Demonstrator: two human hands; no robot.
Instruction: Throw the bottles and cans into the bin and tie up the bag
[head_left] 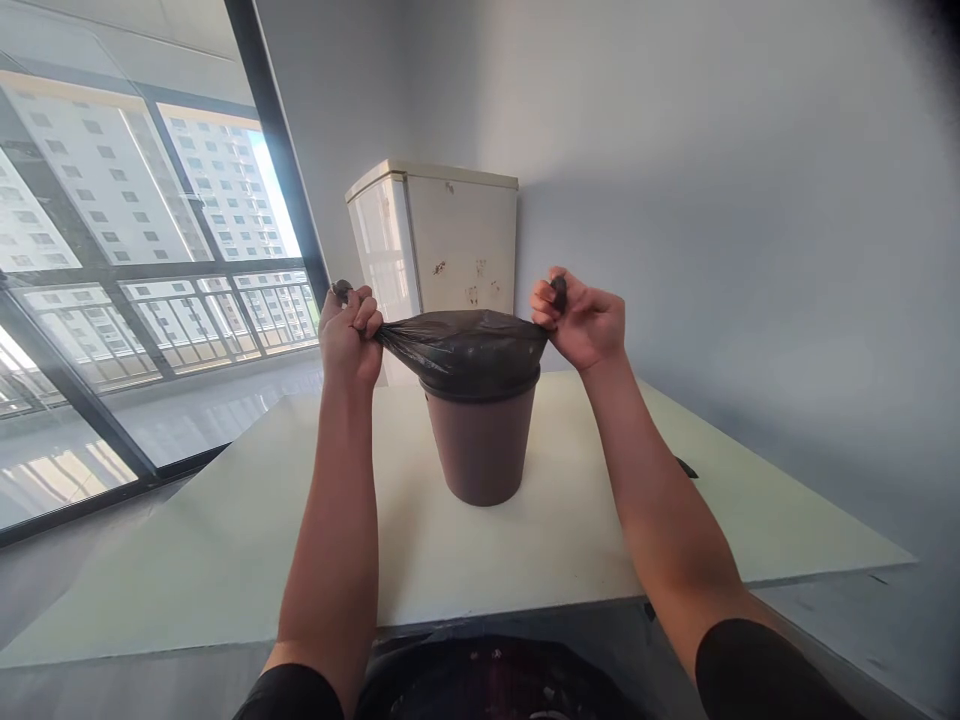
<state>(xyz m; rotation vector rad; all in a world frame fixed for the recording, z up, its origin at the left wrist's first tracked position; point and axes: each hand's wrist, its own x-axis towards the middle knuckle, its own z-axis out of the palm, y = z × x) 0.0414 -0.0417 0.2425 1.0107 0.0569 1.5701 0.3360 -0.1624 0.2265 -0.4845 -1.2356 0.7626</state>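
Observation:
A small brown bin [481,445] stands on a white table [225,540] in front of me. A black plastic bag [465,345] lines it and is stretched taut above its rim. My left hand [349,335] is closed in a fist on the bag's left edge, pulling it outward. My right hand [581,320] pinches the bag's right edge between thumb and fingers at the same height. Both arms reach forward over the table, one on each side of the bin.
A white, stained fridge [439,240] stands behind the table in the corner. A large window [135,270] with a black frame fills the left side. A grey wall [750,250] runs along the right. Something dark [686,467] lies at the table's right edge.

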